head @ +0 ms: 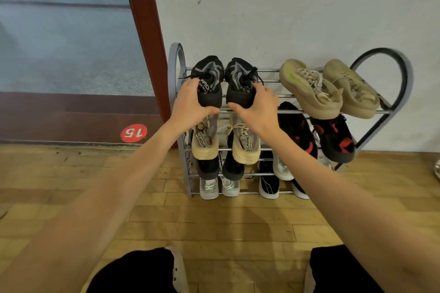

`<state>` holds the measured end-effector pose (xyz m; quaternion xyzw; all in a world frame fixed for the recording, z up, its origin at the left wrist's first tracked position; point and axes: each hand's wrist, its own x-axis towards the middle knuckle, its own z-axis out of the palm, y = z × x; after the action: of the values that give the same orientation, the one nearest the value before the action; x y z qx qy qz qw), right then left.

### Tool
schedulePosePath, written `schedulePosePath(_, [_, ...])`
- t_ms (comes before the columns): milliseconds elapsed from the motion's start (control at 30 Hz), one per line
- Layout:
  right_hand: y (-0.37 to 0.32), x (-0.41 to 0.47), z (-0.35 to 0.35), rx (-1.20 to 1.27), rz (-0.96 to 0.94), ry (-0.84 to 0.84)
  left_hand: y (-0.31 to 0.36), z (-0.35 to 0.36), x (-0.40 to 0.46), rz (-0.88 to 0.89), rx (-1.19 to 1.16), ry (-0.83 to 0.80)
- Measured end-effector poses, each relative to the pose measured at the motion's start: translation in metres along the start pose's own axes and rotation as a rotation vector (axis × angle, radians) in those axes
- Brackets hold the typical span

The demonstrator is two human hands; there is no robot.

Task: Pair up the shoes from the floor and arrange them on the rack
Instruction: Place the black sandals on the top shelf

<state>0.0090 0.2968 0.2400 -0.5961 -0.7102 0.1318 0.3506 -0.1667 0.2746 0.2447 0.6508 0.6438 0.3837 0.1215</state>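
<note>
A grey metal shoe rack (175, 71) stands against the wall. On its top shelf, left side, two black-and-grey sneakers sit side by side with toes to the wall. My left hand (190, 102) grips the heel of the left black sneaker (210, 71). My right hand (256, 107) grips the heel of the right black sneaker (239, 74). A tan pair (309, 88) lies on the top shelf at the right. Below are a cream pair (245, 147) and a black-and-red pair (333, 138). Lower shelves hold dark and white shoes, partly hidden.
A wooden floor (214, 221) lies in front of the rack. A red-brown door frame (142, 31) stands left of it, with a red "15" sticker (133, 133) low down. My knees in black trousers (133, 273) are at the bottom edge.
</note>
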Motion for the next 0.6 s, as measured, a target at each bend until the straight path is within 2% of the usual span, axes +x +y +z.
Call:
schedulePosePath(233, [0.010,-0.009,0.003,-0.013,-0.072,-0.055,-0.016,0.010,-0.005,0.007,0.022,-0.038])
schedulePosePath(400, [0.026,-0.019,-0.018,0.053,-0.191,-0.154,-0.014,0.020,-0.018,-0.027,0.008,0.025])
schedulePosePath(500, [0.040,-0.031,-0.032,-0.029,-0.327,-0.108,-0.010,0.025,-0.031,-0.020,-0.010,0.112])
schedulePosePath(600, [0.059,-0.035,-0.053,-0.133,-0.399,0.031,0.008,0.028,-0.041,0.093,0.091,0.256])
